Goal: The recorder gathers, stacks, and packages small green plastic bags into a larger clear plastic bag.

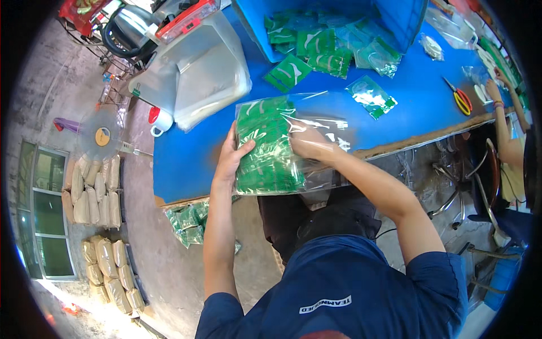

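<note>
A large clear plastic bag [327,125] filled with stacked green packets [265,147] is held at the front edge of the blue table. My left hand [230,157] is closed on the bag's left side, thumb over the top face and fingers underneath. From the right, my right hand [311,140] reaches inside the loose clear end of the bag, against the packets. Its fingertips are hidden among plastic and packets, so their grip does not show. A single packet [371,97] lies flat just beyond the bag.
A blue bin [415,25] tipped toward me spills green packets across the table [186,164]. Left stand a box of clear bags [209,85], a mug [161,121], a kettle [127,31] and a fan [102,137]. Scissors [462,100] lie right, near another person's arm [499,118].
</note>
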Available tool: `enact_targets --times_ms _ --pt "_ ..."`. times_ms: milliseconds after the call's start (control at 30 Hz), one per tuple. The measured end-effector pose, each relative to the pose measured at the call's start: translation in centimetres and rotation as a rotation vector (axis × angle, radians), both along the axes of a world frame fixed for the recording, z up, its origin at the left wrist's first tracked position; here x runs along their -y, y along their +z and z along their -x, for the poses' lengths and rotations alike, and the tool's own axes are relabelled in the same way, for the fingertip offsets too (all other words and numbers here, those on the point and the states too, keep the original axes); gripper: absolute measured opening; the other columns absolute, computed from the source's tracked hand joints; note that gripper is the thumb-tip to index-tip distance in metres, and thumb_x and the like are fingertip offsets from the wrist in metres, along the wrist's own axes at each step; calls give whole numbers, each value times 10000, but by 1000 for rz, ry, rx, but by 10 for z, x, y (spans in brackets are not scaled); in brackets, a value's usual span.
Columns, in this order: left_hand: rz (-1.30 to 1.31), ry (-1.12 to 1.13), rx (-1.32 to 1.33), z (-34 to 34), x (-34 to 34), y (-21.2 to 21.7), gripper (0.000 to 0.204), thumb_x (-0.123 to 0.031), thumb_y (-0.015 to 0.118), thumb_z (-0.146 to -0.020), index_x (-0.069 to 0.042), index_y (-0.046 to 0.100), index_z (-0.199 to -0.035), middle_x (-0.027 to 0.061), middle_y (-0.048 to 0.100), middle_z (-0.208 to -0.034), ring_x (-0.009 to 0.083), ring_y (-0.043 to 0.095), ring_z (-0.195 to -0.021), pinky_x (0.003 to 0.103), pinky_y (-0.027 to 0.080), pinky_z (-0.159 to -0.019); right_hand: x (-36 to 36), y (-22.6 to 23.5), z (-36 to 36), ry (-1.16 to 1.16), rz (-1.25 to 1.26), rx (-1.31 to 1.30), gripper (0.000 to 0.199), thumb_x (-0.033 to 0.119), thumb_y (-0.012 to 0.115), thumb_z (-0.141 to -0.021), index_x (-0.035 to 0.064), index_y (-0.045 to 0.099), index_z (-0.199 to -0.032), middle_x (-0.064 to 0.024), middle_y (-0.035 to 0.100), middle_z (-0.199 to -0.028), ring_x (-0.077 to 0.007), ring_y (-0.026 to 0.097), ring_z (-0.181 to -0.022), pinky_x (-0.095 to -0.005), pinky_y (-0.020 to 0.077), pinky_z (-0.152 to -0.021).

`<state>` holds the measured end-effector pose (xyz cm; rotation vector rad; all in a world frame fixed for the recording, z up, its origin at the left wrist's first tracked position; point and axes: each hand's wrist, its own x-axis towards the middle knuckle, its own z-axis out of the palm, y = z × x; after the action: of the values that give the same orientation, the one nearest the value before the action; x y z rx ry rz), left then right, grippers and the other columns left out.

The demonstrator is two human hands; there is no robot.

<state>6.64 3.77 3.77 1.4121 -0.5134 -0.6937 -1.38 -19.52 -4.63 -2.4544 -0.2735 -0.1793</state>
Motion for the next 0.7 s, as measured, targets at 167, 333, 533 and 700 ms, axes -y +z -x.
enact_targets --times_ms 167,333,533,700 --pt "52 205 -79 -15 -44 -27 964 -92 725 -861 53 81 -1564 186 220 -1620 252 249 -1484 350 197 -1201 13 31 3 -463 -957 -214 407 366 483 -1039 -17 616 -1075 -115 626 -791 -188 627 -644 -342 505 -625" --pt "53 43 -6 11 -19 4 985 -100 709 -868 35 32 -1570 184 108 -1652 268 154 -1521 368 164 -1216 -35 52 6 -428 -711 9 335 344 630 -967 22 652 -880 -120 637 -782 -202 567 -729 -391 453 -693" --pt "162 180 -106 18 -42 -30 994 -88 710 -857 20 32 -1576 166 148 -1647 258 216 -1501 355 194 -1210 -31 40 42 -530 -673 115 407 351 499 -1028 1 668 -908 -175 652 -717 -192 621 -664 -400 469 -646" --pt "5 97 73 19 -28 -1 1081 -44 776 -786 47 32 -1564 200 77 -1652 265 70 -1537 364 140 -1226 -19 57 35 33 -813 79 400 345 468 -1039 10 593 -860 -159 643 -692 -239 653 -639 -453 496 -604"
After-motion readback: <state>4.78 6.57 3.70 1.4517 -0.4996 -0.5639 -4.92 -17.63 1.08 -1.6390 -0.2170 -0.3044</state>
